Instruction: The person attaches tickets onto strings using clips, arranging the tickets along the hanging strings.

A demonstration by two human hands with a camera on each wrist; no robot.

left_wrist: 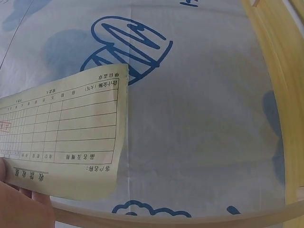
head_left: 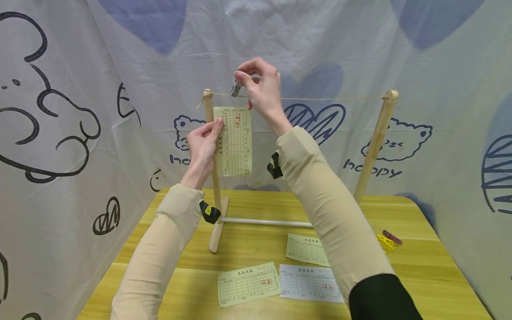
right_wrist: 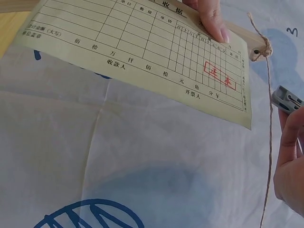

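My left hand (head_left: 203,144) pinches a pale yellow receipt slip (head_left: 237,142) by its left edge, thumb on the printed face. The slip hangs sideways just below the string (head_left: 332,98), beside the left wooden post (head_left: 209,109). Above it, my right hand (head_left: 262,86) pinches a grey clothespin (head_left: 236,88) between thumb and fingers. In the right wrist view the clothespin (right_wrist: 287,99) is right at the string (right_wrist: 270,142), close to the knot on the post. A red stamp (right_wrist: 219,76) shows near one end of the slip.
Two yellow slips (head_left: 249,284) (head_left: 306,249) and a white slip (head_left: 310,283) lie on the wooden table (head_left: 192,284). A yellow clothespin (head_left: 386,242) and a dark red clothespin (head_left: 392,237) lie at the right. A white bar (head_left: 268,222) runs low toward the right post (head_left: 376,146).
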